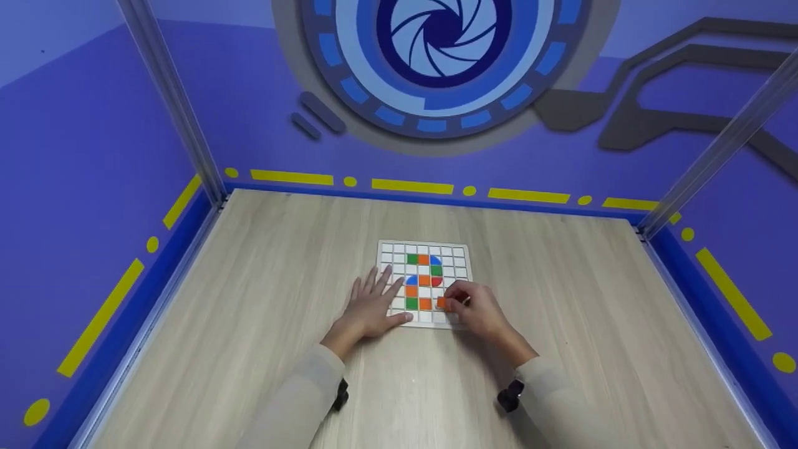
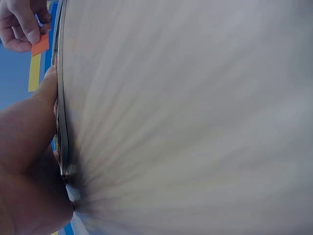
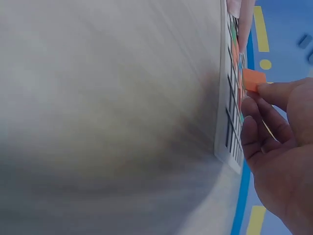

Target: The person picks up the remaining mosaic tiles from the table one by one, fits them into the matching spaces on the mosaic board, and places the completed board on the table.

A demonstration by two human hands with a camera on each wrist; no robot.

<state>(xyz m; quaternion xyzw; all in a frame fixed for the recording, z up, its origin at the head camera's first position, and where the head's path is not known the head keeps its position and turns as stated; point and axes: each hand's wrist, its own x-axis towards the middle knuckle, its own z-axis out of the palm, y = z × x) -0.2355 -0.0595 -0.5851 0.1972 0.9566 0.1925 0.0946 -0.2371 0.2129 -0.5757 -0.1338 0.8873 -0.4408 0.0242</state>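
A white square grid board lies on the table, with green, orange, blue and red tiles set in some of its cells. They form a figure like a 2. My right hand pinches an orange square tile between thumb and fingertips, close over the lower right part of the board. In the left wrist view the orange tile shows tilted, above the board's surface. My left hand lies spread on the board's left side, its fingers straight and its thumb along the lower edge.
The wooden table surrounds the board. Blue-purple panels with yellow marks enclose it at the back and both sides, and metal posts stand at the back corners. Both forearms wear light sleeves with dark wrist devices.
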